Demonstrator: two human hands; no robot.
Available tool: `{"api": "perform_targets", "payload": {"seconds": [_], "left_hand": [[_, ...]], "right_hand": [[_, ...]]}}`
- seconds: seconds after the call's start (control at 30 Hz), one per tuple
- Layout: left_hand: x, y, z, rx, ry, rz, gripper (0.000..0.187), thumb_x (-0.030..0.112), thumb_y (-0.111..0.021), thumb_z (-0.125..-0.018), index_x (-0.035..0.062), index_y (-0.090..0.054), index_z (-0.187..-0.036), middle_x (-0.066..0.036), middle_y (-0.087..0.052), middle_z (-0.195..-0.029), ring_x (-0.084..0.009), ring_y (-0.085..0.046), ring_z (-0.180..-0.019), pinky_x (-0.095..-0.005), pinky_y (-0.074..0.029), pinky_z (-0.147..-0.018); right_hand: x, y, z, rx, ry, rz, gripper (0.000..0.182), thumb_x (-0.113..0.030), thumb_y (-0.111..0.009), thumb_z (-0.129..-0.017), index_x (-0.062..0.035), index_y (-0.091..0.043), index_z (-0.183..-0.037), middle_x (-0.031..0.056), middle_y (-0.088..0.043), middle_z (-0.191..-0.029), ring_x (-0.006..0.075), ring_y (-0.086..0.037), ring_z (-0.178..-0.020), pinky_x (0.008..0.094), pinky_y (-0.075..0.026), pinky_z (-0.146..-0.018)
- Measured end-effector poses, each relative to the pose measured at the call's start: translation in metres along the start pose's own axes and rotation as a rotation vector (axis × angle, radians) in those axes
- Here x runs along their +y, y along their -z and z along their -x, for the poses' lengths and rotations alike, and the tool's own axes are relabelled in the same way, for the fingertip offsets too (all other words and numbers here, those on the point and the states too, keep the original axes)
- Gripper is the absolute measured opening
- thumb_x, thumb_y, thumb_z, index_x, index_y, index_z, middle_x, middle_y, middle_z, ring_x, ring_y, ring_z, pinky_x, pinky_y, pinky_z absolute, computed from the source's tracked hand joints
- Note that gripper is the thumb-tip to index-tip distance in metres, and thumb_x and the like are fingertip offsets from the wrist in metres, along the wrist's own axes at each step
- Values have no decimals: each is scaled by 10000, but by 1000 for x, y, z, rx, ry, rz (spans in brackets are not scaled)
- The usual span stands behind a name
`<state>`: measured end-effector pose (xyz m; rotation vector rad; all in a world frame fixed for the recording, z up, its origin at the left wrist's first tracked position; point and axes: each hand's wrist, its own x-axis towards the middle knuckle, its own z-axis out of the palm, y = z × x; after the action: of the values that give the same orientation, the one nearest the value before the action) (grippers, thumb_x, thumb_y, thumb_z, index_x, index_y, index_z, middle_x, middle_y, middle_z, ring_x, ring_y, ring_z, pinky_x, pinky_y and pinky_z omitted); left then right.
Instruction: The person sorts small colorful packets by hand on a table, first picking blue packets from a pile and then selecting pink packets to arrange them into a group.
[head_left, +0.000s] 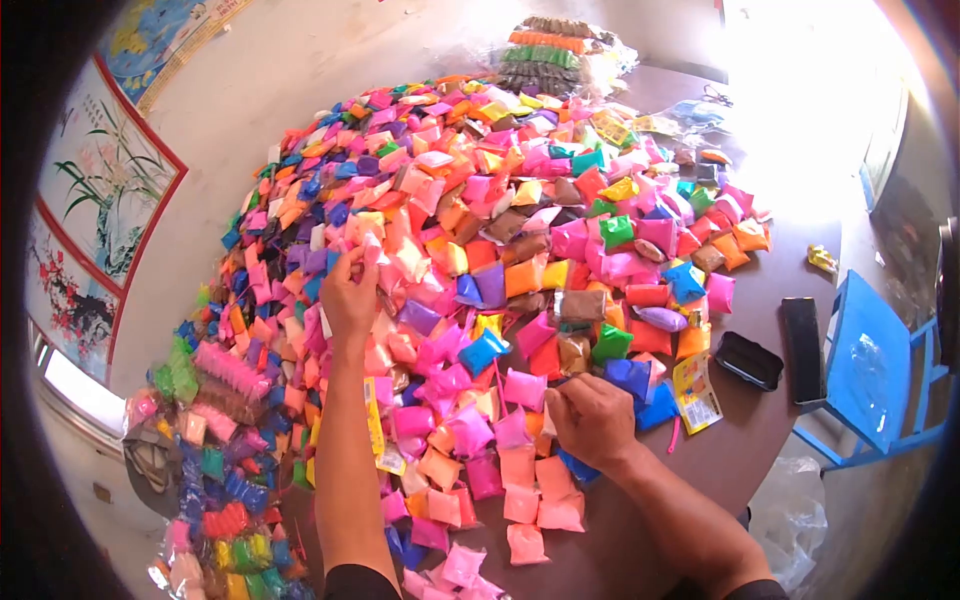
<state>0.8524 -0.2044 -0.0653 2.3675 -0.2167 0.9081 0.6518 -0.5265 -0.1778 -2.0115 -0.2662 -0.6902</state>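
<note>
A large heap of small colourful packets (520, 275) covers the table. My left hand (350, 290) reaches into the middle left of the heap, its fingers closed on a light pink packet (372, 250). Over the near right part of the heap, my right hand (592, 420) is curled closed; what its fingers hold, if anything, is hidden. Joined salmon packets (517, 466) lie just left of and below it. A blue packet (628, 377) and a yellow printed card (696, 393) are to its right.
A black open tray (749, 361) and a long black case (803, 350) lie at the table's right edge, beside a blue stool (870, 360). Bagged packets (235, 480) hang at the lower left. Stacked bundles (560, 57) stand at the back.
</note>
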Motion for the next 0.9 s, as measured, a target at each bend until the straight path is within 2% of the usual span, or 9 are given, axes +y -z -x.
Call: {"api": "perform_targets", "payload": {"seconds": [0.07, 0.1, 0.23, 0.33, 0.4, 0.57, 0.67, 0.77, 0.9], "left_hand": [[-10, 18, 4, -38, 77, 177, 303, 117, -757, -977, -35, -729, -1238, -81, -793, -989, -171, -739, -850, -313, -583, -753], [-6, 28, 7, -68, 125, 253, 324, 106, -758, -976, -27, -718, -1270, -55, -779, -1021, -122, -717, -856, -267, -569, -697], [34, 69, 36, -240, 395, 505, 356, 95, -742, -991, 25, -691, -1337, -25, -749, -1020, -62, -678, -837, -220, -521, -590], [71, 91, 87, -324, 455, 639, 367, 99, -735, -1000, 39, -678, -1357, -15, -744, -1042, -72, -686, -838, -224, -530, -597], [102, 113, 131, -420, 452, 614, 379, 79, -722, -1000, 59, -675, -1376, -9, -745, -1058, -79, -696, -869, -235, -545, -664], [135, 202, 248, -653, 548, 440, 361, 6, -741, -957, 17, -698, -1315, -50, -760, -1108, -91, -700, -899, -265, -573, -733], [133, 250, 321, -569, 725, 537, 343, 0, -730, -968, 6, -696, -1310, -49, -759, -1086, -102, -708, -910, -272, -585, -753], [134, 273, 383, -523, 790, 601, 326, -5, -717, -982, 7, -703, -1307, -46, -756, -1073, -107, -711, -921, -274, -593, -777], [146, 282, 418, -494, 852, 657, 333, -2, -710, -980, 21, -720, -1312, -54, -747, -1122, -121, -714, -930, -283, -598, -789]], "right_hand": [[-1, 1, 0, -1, 1, 5, 180, -203, -768, -949, -100, -678, -832, 101, -643, -747, 331, -683, -674, 462, -541, -585], [1, 1, 1, -12, -2, 6, 176, -214, -763, -956, -97, -686, -849, 106, -649, -758, 336, -686, -684, 466, -540, -594], [-1, 4, 0, -27, 17, 10, 199, -215, -751, -964, -90, -661, -838, 129, -648, -763, 361, -679, -691, 483, -531, -598], [6, -3, 0, 75, 107, 9, 222, -212, -746, -966, -87, -634, -820, 148, -631, -750, 385, -668, -690, 496, -527, -601], [14, -8, 3, 78, 136, 37, 242, -215, -740, -973, -79, -616, -816, 173, -624, -753, 405, -666, -699, 504, -519, -601], [11, -6, 5, 2, 64, 23, 301, -243, -721, -993, -34, -613, -804, 210, -651, -775, 436, -675, -719, 516, -512, -613], [0, 1, -7, -106, -9, 99, 296, -267, -701, -993, -21, -656, -834, 221, -676, -791, 448, -687, -738, 521, -525, -630], [-10, 7, -15, -275, -49, 185, 263, -288, -690, -975, -35, -725, -913, 212, -726, -854, 437, -719, -793, 509, -550, -666], [-58, 22, 10, -230, 54, 68, 219, -253, -682, -990, -50, -761, -1007, 167, -767, -929, 393, -751, -864, 484, -583, -740]]}}
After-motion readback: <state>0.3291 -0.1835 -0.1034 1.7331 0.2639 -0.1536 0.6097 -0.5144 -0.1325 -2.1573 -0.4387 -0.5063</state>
